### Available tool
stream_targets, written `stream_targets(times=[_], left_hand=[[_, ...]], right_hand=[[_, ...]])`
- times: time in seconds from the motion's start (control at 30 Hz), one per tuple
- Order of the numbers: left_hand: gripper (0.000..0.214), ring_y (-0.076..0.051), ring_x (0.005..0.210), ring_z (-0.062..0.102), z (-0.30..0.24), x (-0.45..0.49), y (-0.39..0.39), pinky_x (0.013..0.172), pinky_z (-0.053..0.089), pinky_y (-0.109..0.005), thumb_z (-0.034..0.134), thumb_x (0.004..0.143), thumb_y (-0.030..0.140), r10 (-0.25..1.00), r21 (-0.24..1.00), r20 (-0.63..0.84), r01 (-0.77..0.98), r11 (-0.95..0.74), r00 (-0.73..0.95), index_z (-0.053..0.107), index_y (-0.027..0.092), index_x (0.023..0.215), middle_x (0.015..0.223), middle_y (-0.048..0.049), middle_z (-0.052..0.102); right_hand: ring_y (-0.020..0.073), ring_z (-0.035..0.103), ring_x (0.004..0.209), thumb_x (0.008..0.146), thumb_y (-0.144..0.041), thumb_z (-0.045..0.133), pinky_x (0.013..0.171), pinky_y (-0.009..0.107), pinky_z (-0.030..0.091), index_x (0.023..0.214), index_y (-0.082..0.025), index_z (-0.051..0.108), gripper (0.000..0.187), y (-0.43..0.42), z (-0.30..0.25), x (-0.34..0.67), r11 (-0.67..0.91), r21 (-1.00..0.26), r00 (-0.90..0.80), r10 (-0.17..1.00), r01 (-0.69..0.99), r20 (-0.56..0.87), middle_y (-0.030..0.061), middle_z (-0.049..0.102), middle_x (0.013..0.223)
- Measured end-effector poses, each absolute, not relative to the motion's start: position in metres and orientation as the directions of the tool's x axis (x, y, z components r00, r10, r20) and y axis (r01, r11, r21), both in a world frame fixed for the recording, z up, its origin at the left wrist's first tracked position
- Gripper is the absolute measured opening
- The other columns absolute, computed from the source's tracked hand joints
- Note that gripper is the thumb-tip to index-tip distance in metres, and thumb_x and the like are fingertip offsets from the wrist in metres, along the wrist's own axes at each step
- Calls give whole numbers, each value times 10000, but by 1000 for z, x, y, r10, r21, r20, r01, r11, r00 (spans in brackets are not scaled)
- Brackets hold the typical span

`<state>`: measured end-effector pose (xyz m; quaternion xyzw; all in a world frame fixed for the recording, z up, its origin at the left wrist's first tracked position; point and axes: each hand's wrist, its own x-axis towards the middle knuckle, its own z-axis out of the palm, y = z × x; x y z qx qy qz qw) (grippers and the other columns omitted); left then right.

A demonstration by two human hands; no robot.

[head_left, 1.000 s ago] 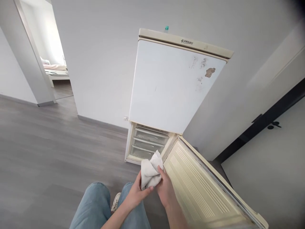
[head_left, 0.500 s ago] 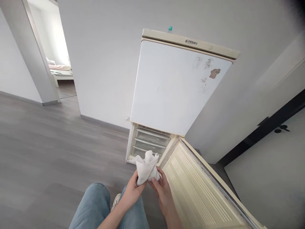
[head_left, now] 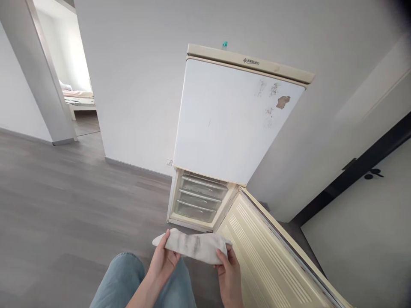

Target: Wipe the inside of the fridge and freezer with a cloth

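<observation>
A white cloth (head_left: 192, 246) with grey smudges is stretched flat between my two hands, low in the picture. My left hand (head_left: 164, 262) pinches its left end and my right hand (head_left: 228, 269) pinches its right end. Just beyond the cloth stands an old cream fridge (head_left: 231, 124). Its upper door is closed and stained near the top right. The lower freezer door (head_left: 272, 261) swings wide open to the right. Clear freezer drawers (head_left: 199, 199) show inside the lower compartment.
Grey wood-look floor (head_left: 64, 205) spreads to the left. A doorway (head_left: 70, 94) at far left opens to a room with a bed. A white door with a dark handle (head_left: 372, 173) is at the right. A green-capped item (head_left: 224, 44) sits atop the fridge. My jeans-clad legs (head_left: 122, 282) are below.
The cloth was bunched up between my hands; now it is pulled out into a flat strip, with my hands moved apart and lower.
</observation>
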<state>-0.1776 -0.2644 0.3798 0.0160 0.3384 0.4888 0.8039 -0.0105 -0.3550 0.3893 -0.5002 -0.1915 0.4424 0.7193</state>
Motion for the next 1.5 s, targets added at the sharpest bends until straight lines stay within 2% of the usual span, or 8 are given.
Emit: stream_targets(times=[0.23,0.4,0.57,0.7,0.87,1.13,1.33,1.5], left_hand=[[234,-173,761,713,389,-200,-266,707,602,-272,631,786,172,807,461,-504,-694,553,308,592,162,1017,809,-21,749],[276,-183,718,718,380,-211,-275,608,592,-216,638,765,111,742,405,-570,-665,627,353,578,96,1034,729,-45,750],[349,-247,859,710,380,-215,-283,781,598,-327,674,757,160,720,430,-529,-591,683,449,572,79,1081,837,-89,759],[478,-260,989,674,389,-223,-282,862,569,-331,681,762,201,748,513,-447,-545,663,490,530,78,1198,972,-113,746],[560,-280,997,670,385,-237,-283,761,589,-295,720,714,170,756,576,-477,-491,654,448,517,81,1228,964,-113,749],[585,-280,934,692,374,-230,-315,809,566,-334,679,761,280,519,298,-589,-430,852,619,478,54,1262,889,-111,760],[658,-302,996,668,368,-227,-319,840,558,-367,660,770,246,571,261,-554,-525,810,606,378,86,1343,955,-118,751],[559,-234,897,699,380,-233,-320,734,565,-274,652,790,241,577,270,-560,-527,806,595,435,109,1288,934,-98,744]], right_hand=[[168,556,742,665,-244,667,656,265,454,722,-231,605,86,-363,392,0,165,-855,499,858,-492,-122,-14,603,736],[213,589,814,636,-255,612,720,320,470,803,-254,659,173,-367,379,5,115,-807,468,858,-579,-214,3,663,839],[226,587,839,647,-271,619,717,334,481,891,-259,661,248,-370,378,11,118,-741,446,856,-661,-261,9,669,908],[206,572,884,699,-320,688,694,289,465,844,-248,629,173,-370,382,18,81,-803,469,844,-590,-259,-6,651,915],[159,523,720,683,-333,724,634,261,431,700,-208,573,197,-370,384,25,74,-880,496,847,-469,-193,-17,579,735],[164,502,633,615,-332,666,568,266,390,669,-225,526,185,-371,417,17,83,-769,432,863,-634,-263,-16,567,688],[143,470,600,593,-345,690,572,262,381,669,-225,525,218,-375,425,23,107,-771,431,872,-628,-230,-26,563,690],[135,466,638,706,-356,666,561,238,372,706,-213,546,187,-373,418,26,34,-856,470,847,-516,-250,-22,531,710]])
